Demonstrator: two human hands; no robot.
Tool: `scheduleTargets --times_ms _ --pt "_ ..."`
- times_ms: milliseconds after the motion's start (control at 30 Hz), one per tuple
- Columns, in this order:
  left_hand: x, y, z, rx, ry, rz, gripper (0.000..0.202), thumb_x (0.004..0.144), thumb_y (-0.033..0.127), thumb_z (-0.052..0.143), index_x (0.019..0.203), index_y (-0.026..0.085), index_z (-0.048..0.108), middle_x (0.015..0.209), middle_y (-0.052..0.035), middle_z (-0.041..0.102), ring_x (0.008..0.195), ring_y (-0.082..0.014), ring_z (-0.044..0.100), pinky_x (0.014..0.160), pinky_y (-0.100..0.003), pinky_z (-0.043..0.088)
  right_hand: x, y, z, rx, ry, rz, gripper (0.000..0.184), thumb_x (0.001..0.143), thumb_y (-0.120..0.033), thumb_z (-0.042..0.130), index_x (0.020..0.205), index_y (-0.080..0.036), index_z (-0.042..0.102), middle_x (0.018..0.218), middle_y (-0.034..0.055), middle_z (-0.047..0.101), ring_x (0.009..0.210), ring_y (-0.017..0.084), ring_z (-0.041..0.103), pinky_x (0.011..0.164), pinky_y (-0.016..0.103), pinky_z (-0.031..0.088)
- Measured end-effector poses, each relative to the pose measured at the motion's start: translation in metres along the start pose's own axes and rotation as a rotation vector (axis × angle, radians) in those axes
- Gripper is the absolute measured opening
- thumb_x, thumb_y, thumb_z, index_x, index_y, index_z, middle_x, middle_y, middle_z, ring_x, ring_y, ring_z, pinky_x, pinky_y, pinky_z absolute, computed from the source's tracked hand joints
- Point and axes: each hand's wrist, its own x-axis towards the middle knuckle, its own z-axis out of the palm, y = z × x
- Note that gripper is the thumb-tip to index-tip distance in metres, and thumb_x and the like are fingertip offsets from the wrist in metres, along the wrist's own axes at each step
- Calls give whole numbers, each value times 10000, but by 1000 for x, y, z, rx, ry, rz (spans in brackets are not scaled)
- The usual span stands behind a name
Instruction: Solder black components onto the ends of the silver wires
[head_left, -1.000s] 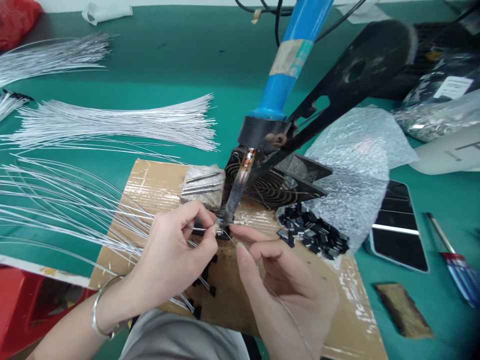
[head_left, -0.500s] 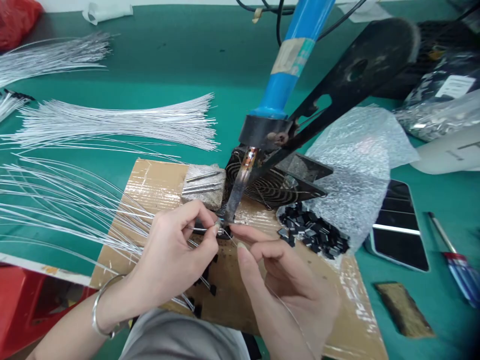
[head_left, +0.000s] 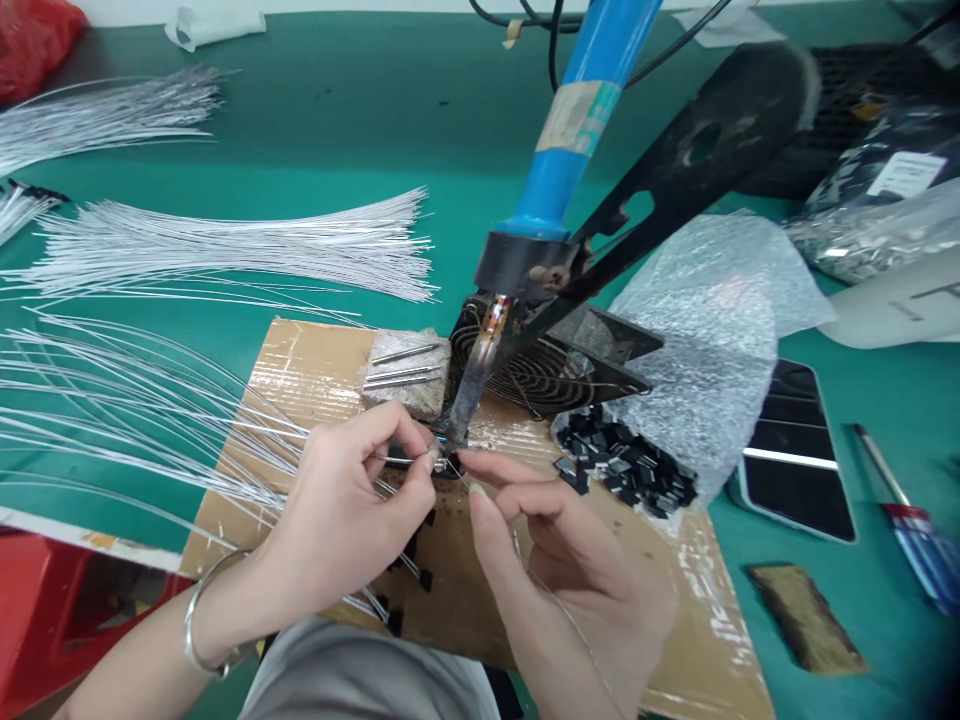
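Note:
My left hand (head_left: 360, 505) is closed in a pinch just left of the soldering iron's tip; what lies between thumb and forefinger is mostly hidden. My right hand (head_left: 577, 550) pinches a thin solder wire (head_left: 574, 625), which trails through the palm to the bottom edge. Its forefinger is close to the tip, on the right side. The blue-handled soldering iron (head_left: 551, 190) slants down in a black metal bracket (head_left: 690, 150), its dark tip between my two hands. Beneath the tip is a small dark metal fixture (head_left: 401, 460), partly covered by my fingers.
White wires (head_left: 247, 240) lie bundled on the green table, more fanned out at left. Metal rods rest on a wrapped block (head_left: 409, 395). Around the cardboard (head_left: 300, 360) are a round-grilled fan (head_left: 547, 380), small black pieces (head_left: 630, 465), bubble wrap (head_left: 705, 330), a phone (head_left: 799, 450) and a screwdriver (head_left: 911, 545).
My right hand has edged slightly left, and less solder wire shows ahead of its fingertips. The iron's handle sits slightly further left. My left hand has barely moved.

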Motion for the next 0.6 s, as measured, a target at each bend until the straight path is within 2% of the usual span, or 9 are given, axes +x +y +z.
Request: scheduleTargets --times_ms 300,600 --pt "1 1 -1 18 1 11 85 843 168 605 763 198 605 837 -26 744 601 -112 563 507 -247 368 -1 0 0 22 -9 7 220 928 -231 747 735 -233 640 1060 41 835 986 201 788 895 327 577" --pt "-1 -2 0 21 2 24 95 853 159 612 768 201 600 832 -11 733 582 -102 516 504 -239 357 -1 0 -1 16 -14 -24 217 925 -222 746 740 -237 635 1052 53 837 984 212 793 874 323 585"
